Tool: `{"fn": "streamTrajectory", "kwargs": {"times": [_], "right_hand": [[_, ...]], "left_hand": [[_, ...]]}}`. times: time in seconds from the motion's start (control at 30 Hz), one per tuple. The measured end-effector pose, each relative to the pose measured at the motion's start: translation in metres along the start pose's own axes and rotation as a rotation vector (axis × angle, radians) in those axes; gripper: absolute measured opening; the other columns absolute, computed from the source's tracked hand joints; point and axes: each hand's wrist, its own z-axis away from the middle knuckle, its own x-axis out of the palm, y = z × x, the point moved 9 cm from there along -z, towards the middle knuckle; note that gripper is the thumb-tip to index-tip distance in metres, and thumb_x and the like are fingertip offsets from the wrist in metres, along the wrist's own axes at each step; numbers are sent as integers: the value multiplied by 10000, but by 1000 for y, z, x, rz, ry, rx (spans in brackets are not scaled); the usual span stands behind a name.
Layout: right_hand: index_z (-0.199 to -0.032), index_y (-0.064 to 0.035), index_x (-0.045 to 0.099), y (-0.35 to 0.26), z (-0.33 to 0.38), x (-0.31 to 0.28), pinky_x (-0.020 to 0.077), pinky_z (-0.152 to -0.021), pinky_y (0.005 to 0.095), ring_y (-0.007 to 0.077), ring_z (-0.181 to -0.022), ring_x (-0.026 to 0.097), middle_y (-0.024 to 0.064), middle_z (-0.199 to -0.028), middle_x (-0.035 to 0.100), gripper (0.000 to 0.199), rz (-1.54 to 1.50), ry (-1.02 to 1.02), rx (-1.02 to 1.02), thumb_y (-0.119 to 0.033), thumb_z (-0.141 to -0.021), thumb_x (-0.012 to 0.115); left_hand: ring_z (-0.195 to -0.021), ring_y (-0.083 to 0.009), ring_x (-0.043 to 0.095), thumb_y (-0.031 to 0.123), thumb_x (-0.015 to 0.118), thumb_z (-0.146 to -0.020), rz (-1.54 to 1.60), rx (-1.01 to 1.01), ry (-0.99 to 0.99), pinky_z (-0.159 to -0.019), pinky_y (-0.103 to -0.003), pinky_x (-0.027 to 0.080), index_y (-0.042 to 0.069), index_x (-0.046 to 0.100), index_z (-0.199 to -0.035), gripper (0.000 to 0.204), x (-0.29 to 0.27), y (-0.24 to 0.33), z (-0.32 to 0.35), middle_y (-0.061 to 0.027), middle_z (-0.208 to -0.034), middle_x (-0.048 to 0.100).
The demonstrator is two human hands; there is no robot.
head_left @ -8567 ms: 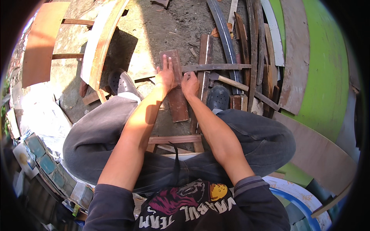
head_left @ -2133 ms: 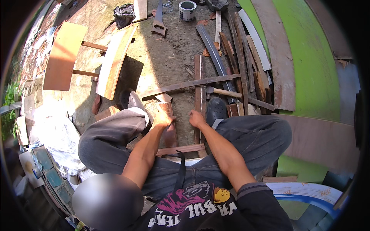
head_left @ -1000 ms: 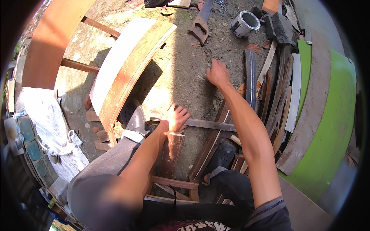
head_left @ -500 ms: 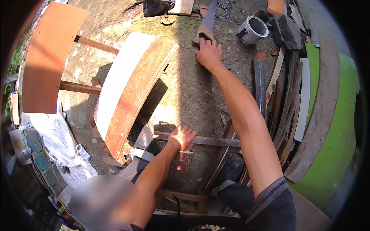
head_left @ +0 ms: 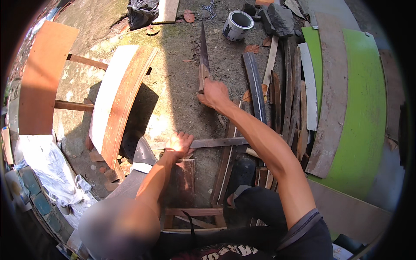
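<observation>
My right hand (head_left: 214, 93) is closed round the wooden handle of a handsaw (head_left: 204, 52), whose blade points away from me and shows nearly edge-on. Closer in, my left hand (head_left: 180, 144) grips a narrow greyish wooden strip (head_left: 219, 142) near its left end. The strip lies crosswise, and its right end passes behind my right forearm. Beneath it runs a longer dark board (head_left: 225, 171) with a pale edge. A short reddish-brown board (head_left: 186, 182) lies just below my left hand.
A sunlit wooden bench-like piece (head_left: 130, 95) stands at left. Far off are an open paint can (head_left: 238, 27), stones (head_left: 279, 21) and screws or nails (head_left: 211, 8). Several wood strips (head_left: 289, 95) and a green panel (head_left: 357, 112) lie at right. A small wooden frame (head_left: 195, 212) is near me.
My right hand has drawn the handsaw back toward me, and its blade has turned from flat to nearly edge-on. My left hand stays on the wooden strip. The view has shifted rightward.
</observation>
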Motion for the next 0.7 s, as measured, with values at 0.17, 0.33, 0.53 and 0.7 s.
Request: {"fn": "streamTrajectory", "kwargs": {"times": [0.17,0.33,0.53,0.7], "right_hand": [[-962,22,632,26,106,-74,513,-788,505,439,-850,662,255,-827,678,463,-201,-28,197,-434,-894,589],[-921,-34,675,55,245,-163,495,-694,370,243,-730,676,95,-724,689,318,-406,-44,313,-349,-883,654],[-991,-8,613,72,389,-204,492,-604,256,106,-682,629,51,-789,672,259,-792,80,463,-262,-948,630],[-1026,21,623,115,389,-233,515,-571,335,197,-637,667,128,-785,691,334,-705,355,430,-298,-930,640]], "left_hand": [[-909,-293,609,432,755,-731,19,5,113,-822,-420,457,92,568,-966,454,-7,0,5,-104,-896,643],[-1009,-299,592,497,714,-788,-46,-71,-24,-872,-424,452,83,562,-1046,511,-2,3,1,-110,-964,650],[-1152,-303,518,579,675,-797,-113,-181,-52,-995,-460,384,66,548,-1184,655,-24,13,6,-147,-1159,599],[-1171,-366,519,655,623,-800,-149,-187,24,-1005,-474,419,41,526,-1278,785,-63,27,-27,-186,-1176,595]]}}
